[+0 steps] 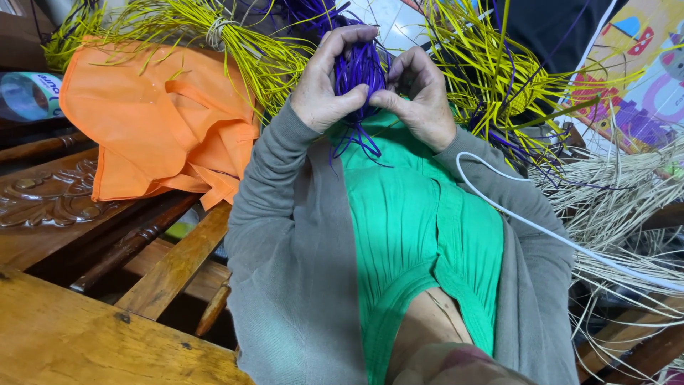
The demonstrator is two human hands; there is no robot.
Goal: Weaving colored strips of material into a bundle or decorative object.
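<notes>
A carved wooden bench (64, 207) fills the lower left of the frame. At top centre your left hand (329, 80) and right hand (422, 96) both grip the purple strips (358, 71). They look light, springy and slippery, so pinch near the bundle.

furniture: carved dark wooden bench (50, 192) at left, slatted wooden seat (178, 264) beside it | tabletop: pale worn plank (85, 342) in the near left corner | backdrop: colourful play mat (641, 64) upper right | light: even, bright
</notes>
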